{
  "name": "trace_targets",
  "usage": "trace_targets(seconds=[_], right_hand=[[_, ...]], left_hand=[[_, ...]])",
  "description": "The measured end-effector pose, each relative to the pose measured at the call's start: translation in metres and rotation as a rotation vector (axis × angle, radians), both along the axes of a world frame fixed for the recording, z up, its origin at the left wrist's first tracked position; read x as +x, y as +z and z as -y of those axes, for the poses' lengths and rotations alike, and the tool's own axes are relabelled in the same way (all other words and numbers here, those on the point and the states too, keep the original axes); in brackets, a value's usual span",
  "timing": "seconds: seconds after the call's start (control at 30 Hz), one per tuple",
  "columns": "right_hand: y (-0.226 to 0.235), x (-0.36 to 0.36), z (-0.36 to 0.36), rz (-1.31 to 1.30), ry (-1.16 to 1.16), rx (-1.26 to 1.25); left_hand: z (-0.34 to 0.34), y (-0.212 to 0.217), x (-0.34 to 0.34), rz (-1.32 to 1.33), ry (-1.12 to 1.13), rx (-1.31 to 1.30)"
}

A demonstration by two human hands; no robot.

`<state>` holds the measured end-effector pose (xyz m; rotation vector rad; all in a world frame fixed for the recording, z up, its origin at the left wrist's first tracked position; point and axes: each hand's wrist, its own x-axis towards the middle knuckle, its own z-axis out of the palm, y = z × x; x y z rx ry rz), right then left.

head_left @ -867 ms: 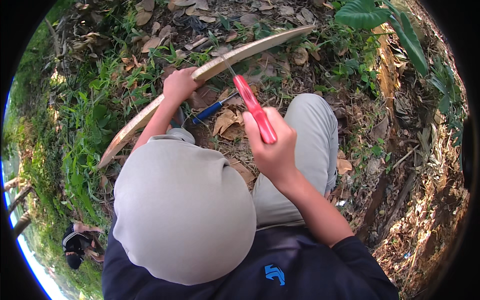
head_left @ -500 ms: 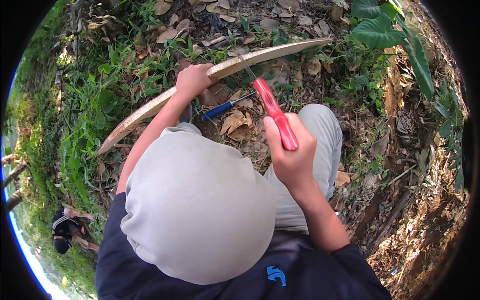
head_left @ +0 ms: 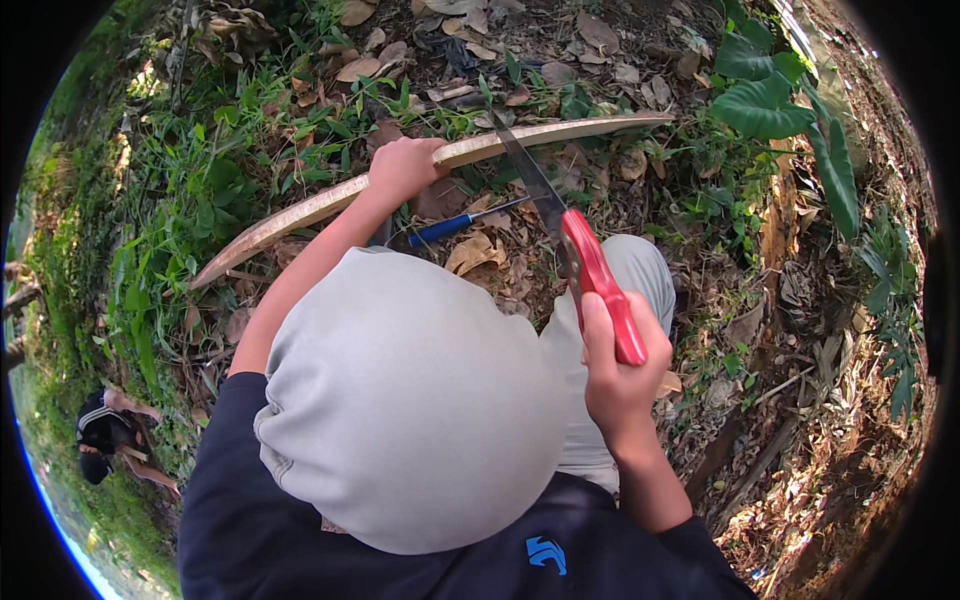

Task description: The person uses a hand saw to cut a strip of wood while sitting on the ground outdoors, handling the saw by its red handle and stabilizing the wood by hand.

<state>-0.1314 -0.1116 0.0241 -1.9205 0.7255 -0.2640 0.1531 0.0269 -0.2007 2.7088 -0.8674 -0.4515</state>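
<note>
The left hand (head_left: 405, 170) grasped the curved wooden strip (head_left: 472, 149) at 11 o'clock. The right hand (head_left: 628, 372), at 4 o'clock, was clenched around the red-handled blade (head_left: 587, 245), which crossed the strip at 12 o'clock. A blue-handled tool (head_left: 440, 230) lay nearby.

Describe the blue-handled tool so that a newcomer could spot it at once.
Find the long, curved pale wooden strip gripped by the left hand. Just below it in the picture, beside a crumpled brown leaf, lies a slim blue-handled tool with a metal shaft. Its colour sets it apart from the red-handled saw in the right hand.
</note>
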Motion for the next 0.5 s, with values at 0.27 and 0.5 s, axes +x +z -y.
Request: trace_targets(seconds=[0.27, 0.5], right_hand=[[0.002, 0.057, -0.003, 0.047, 0.085, -0.149], [0.030, 0.028, -0.002, 0.008, 0.071, -0.153]], left_hand=[[0.006, 0.003, 0.008, 0.016, -0.031, 0.002], [0.001, 0.000, 0.005, 0.043, -0.015, 0.005]])
